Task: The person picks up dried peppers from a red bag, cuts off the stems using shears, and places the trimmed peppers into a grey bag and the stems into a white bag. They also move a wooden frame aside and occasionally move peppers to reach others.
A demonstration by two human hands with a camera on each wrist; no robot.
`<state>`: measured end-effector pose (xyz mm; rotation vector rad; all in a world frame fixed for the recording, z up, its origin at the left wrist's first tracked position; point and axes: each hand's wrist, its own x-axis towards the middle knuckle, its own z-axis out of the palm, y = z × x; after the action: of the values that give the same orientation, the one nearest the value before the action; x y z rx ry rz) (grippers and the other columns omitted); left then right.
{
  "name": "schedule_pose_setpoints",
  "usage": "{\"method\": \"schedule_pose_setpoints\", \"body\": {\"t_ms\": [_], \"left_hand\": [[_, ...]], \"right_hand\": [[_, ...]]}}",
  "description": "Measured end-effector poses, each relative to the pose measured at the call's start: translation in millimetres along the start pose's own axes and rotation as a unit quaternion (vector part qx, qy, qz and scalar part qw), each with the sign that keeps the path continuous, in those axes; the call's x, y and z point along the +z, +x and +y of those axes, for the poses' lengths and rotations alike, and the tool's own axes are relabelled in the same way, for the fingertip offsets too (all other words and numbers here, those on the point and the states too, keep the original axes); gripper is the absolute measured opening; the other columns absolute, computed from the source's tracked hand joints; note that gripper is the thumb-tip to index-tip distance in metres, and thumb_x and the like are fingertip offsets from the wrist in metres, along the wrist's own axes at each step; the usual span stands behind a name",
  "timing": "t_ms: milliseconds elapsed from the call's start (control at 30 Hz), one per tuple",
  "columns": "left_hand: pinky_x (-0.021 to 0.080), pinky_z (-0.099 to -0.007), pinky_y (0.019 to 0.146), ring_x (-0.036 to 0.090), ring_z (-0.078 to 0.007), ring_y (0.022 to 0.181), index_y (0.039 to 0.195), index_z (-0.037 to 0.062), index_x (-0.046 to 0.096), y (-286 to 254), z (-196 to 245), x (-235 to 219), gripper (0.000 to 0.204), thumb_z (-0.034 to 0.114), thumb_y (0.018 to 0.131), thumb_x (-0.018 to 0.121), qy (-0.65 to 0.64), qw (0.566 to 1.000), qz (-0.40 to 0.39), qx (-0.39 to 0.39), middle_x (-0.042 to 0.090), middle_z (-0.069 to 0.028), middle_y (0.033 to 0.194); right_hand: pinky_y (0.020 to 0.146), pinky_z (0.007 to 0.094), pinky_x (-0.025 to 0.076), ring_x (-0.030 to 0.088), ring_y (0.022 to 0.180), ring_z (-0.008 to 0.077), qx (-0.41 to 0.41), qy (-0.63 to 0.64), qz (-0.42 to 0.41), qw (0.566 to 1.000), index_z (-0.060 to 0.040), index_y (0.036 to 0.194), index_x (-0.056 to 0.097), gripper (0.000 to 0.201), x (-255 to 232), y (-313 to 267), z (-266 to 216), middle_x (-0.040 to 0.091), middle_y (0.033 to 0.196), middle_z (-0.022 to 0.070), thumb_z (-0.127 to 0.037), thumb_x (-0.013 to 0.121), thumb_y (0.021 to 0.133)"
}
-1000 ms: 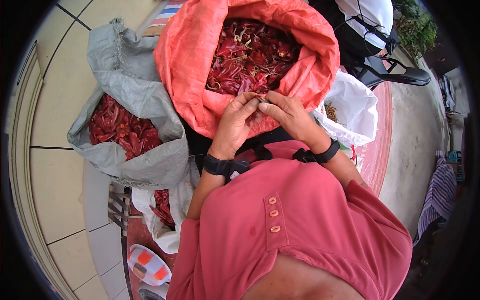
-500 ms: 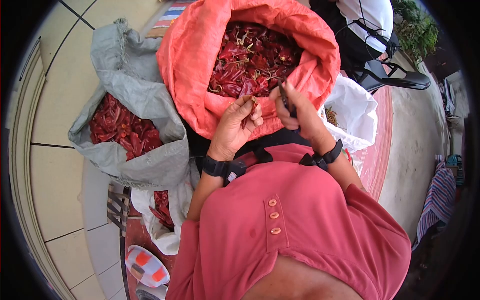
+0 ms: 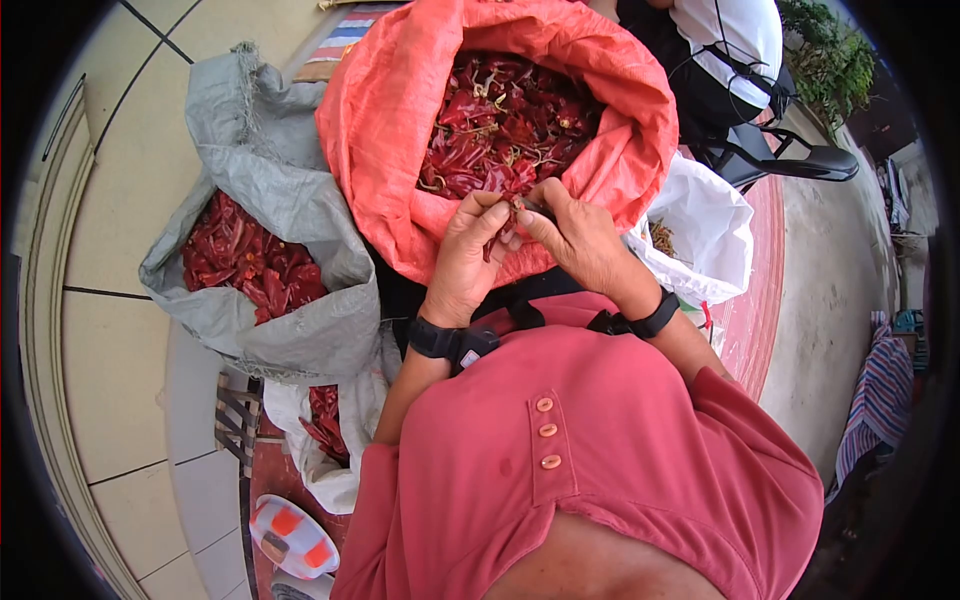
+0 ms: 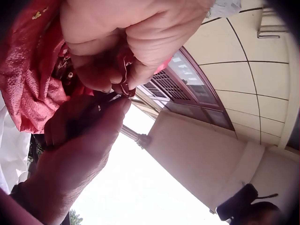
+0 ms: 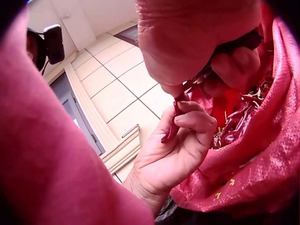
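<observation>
My left hand [image 3: 466, 250] pinches a dried red chili pepper [image 5: 170, 127] between thumb and fingers, just over the near rim of a big orange-red sack [image 3: 375, 150]. My right hand [image 3: 592, 245] meets it there, its fingers curled round a small dark-handled cutter [image 5: 236, 44] whose metal end is at the pepper's top. In the left wrist view, the thumb of that hand lies right by the pepper's end; most of the cutter is hidden by the fingers. Dried red chilies [image 3: 510, 115], many with pale stems, fill the sack.
Left of the sack stands a grey woven sack [image 3: 300, 330] of red chilies, with a white bag [image 3: 335, 490] of more below it. A white bag [image 3: 725, 235] with brownish bits is at the right. A plastic basin [image 3: 290, 535] and a black seat [image 3: 820, 158] are farther out.
Half a second ago the hands were apart, the right raised with the cutter showing. Now the right hand has come back left to the pepper, which stays in the left hand.
</observation>
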<state>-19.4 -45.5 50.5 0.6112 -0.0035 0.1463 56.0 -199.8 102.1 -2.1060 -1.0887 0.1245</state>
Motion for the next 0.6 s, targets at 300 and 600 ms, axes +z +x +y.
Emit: {"method": "schedule_pose_setpoints", "body": {"t_ms": [300,600], "left_hand": [[0.047,-0.0252,0.068,0.053,-0.0092,0.073,0.101,0.0074,0.056,-2,3,-3,0.006,0.008,0.096,0.056,0.087,0.996,0.007,-0.009,0.063,-0.0038,0.091],[0.048,-0.0240,0.068,0.055,-0.0100,0.072,0.100,0.0066,0.056,-1,-3,1,0.005,0.008,0.095,0.056,0.086,0.996,0.029,-0.009,0.059,-0.0019,0.084]], "right_hand": [[0.056,0.0460,0.048,0.064,0.070,0.0373,-0.011,-0.065,0.055,0.996,-0.0054,0.099,0.048,0.034,7,-1,-3,0.064,0.074,0.0170,-0.038,0.056,0.094],[0.054,0.0429,0.048,0.064,0.070,0.0349,-0.016,-0.006,0.080,0.997,-0.0075,0.091,0.050,0.024,13,-2,-4,0.062,0.074,0.0135,-0.030,0.058,0.094]]}}
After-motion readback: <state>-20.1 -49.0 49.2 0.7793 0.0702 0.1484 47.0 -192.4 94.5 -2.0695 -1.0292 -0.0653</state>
